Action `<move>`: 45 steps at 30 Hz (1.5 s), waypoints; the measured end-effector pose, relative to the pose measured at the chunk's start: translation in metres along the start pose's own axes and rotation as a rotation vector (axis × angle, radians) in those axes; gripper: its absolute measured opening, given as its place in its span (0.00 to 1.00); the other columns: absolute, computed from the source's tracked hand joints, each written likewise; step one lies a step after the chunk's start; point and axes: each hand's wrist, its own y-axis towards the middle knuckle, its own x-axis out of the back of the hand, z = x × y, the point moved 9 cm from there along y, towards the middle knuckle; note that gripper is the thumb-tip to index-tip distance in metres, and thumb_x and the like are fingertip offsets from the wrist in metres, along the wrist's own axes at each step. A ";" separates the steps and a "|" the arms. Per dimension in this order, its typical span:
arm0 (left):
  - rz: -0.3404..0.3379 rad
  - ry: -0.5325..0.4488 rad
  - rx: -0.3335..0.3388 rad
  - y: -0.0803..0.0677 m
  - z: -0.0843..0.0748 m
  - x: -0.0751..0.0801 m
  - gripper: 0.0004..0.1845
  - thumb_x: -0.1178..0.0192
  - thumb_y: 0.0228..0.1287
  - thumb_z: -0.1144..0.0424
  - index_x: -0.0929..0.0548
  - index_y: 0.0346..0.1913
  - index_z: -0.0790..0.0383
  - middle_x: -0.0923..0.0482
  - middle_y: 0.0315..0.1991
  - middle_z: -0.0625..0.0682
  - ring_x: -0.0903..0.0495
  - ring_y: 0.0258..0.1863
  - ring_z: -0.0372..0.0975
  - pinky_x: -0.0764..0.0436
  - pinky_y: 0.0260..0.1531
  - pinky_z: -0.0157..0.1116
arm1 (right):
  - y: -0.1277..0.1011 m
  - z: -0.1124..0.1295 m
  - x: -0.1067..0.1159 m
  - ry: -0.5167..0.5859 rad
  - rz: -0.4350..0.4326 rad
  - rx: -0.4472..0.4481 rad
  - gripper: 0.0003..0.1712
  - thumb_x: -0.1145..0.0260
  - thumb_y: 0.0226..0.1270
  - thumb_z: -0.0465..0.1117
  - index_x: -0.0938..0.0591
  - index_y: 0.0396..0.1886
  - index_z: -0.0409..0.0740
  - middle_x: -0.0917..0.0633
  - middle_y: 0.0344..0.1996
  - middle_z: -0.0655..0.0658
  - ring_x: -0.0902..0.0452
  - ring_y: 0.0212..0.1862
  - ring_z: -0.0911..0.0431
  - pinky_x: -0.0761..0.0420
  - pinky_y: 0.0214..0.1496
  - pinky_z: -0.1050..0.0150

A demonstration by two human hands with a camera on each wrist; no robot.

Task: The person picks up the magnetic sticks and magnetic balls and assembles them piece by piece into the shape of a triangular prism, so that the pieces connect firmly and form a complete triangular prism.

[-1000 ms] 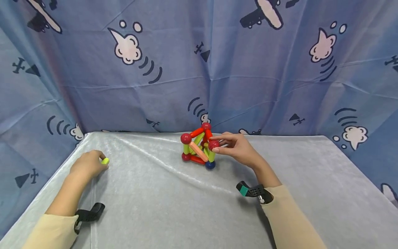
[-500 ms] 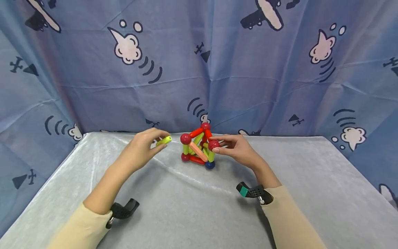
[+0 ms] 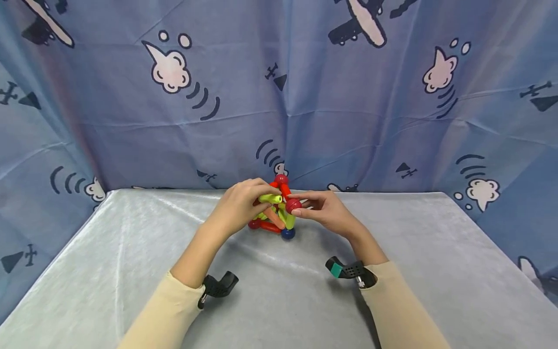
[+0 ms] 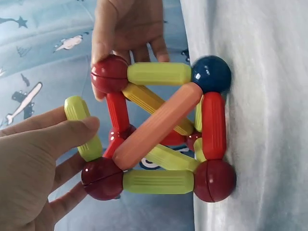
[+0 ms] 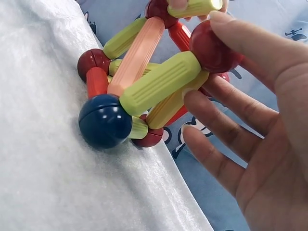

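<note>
A frame of magnetic rods and balls (image 3: 270, 225) stands on the table in front of me. In the left wrist view, a salmon rod (image 4: 156, 127) runs diagonally across one face, and a blue ball (image 4: 211, 73) forms one corner. My left hand (image 3: 240, 206) pinches a loose yellow-green rod (image 4: 76, 107) between thumb and fingers. That rod's lower end is at a red ball (image 4: 102, 178) on an upper corner; whether they touch is unclear. My right hand (image 3: 327, 209) grips another upper red ball (image 5: 211, 48), its lower fingers spread beside the frame.
A grey-white cloth (image 3: 144, 271) covers the table. Behind it hangs a blue curtain (image 3: 244, 97) printed with airplanes and clouds. Black straps with camera mounts sit on both wrists, including the left strap (image 3: 220, 285).
My left hand has come from the table's far left to the frame, bringing the yellow-green rod. My right hand stays on its red ball. The head view has shifted slightly.
</note>
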 end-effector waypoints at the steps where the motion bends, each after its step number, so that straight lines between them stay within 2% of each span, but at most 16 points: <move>1: 0.002 0.007 0.000 0.000 0.001 -0.001 0.14 0.29 0.62 0.67 0.11 0.50 0.52 0.14 0.43 0.46 0.19 0.38 0.40 0.17 0.43 0.37 | 0.000 0.000 0.000 -0.001 0.001 -0.001 0.23 0.28 0.67 0.42 0.16 0.62 0.49 0.16 0.62 0.42 0.15 0.53 0.48 0.13 0.51 0.63; 7: 0.001 0.035 -0.014 0.000 0.002 -0.007 0.14 0.30 0.63 0.66 0.11 0.51 0.54 0.13 0.45 0.48 0.16 0.43 0.42 0.15 0.48 0.40 | 0.001 -0.001 0.007 -0.003 -0.037 -0.012 0.24 0.29 0.67 0.42 0.17 0.62 0.45 0.15 0.59 0.41 0.16 0.56 0.46 0.14 0.54 0.63; 13: -0.031 0.073 -0.044 0.001 -0.001 -0.019 0.17 0.28 0.60 0.64 0.11 0.53 0.54 0.11 0.50 0.50 0.16 0.56 0.44 0.17 0.58 0.43 | -0.002 -0.009 0.017 0.046 -0.084 -0.039 0.24 0.28 0.66 0.40 0.17 0.61 0.41 0.14 0.56 0.37 0.13 0.52 0.49 0.13 0.53 0.64; 18: -0.047 0.104 -0.051 0.002 -0.002 -0.028 0.15 0.29 0.62 0.63 0.11 0.52 0.54 0.12 0.52 0.50 0.19 0.61 0.45 0.16 0.57 0.43 | -0.003 -0.011 0.023 0.034 -0.112 -0.058 0.24 0.27 0.65 0.41 0.17 0.60 0.41 0.14 0.56 0.38 0.13 0.51 0.53 0.13 0.52 0.65; 22: -0.072 0.056 -0.006 0.001 0.004 -0.028 0.15 0.28 0.61 0.62 0.11 0.51 0.56 0.16 0.58 0.53 0.21 0.62 0.47 0.17 0.59 0.43 | -0.004 -0.012 0.023 0.027 -0.123 -0.066 0.24 0.26 0.64 0.42 0.16 0.59 0.42 0.14 0.56 0.38 0.13 0.51 0.50 0.13 0.52 0.64; 28: -0.052 -0.166 0.132 -0.002 0.022 -0.031 0.17 0.29 0.62 0.60 0.12 0.54 0.59 0.24 0.67 0.57 0.21 0.64 0.51 0.17 0.60 0.45 | -0.004 -0.011 0.021 0.020 -0.128 -0.070 0.24 0.25 0.63 0.42 0.15 0.59 0.42 0.13 0.55 0.39 0.12 0.51 0.50 0.13 0.52 0.62; 30: -0.049 -0.201 0.147 -0.003 0.025 -0.032 0.16 0.30 0.63 0.60 0.12 0.53 0.60 0.23 0.67 0.58 0.21 0.65 0.52 0.18 0.61 0.45 | -0.004 -0.010 0.020 0.027 -0.125 -0.067 0.24 0.25 0.63 0.43 0.15 0.58 0.42 0.13 0.55 0.39 0.12 0.50 0.51 0.12 0.52 0.62; 37: -0.078 -0.186 0.138 -0.003 0.024 -0.030 0.15 0.29 0.63 0.61 0.12 0.52 0.60 0.22 0.66 0.58 0.20 0.64 0.53 0.19 0.63 0.47 | -0.001 -0.005 0.018 0.028 -0.124 -0.048 0.23 0.24 0.62 0.43 0.14 0.57 0.44 0.12 0.52 0.39 0.12 0.47 0.53 0.12 0.50 0.62; 45: -0.077 -0.140 0.151 -0.002 0.023 -0.031 0.16 0.30 0.63 0.60 0.12 0.54 0.59 0.22 0.66 0.58 0.20 0.64 0.53 0.19 0.63 0.46 | -0.001 -0.004 0.019 -0.023 -0.117 -0.059 0.22 0.26 0.64 0.44 0.15 0.57 0.44 0.12 0.52 0.40 0.13 0.49 0.50 0.12 0.50 0.62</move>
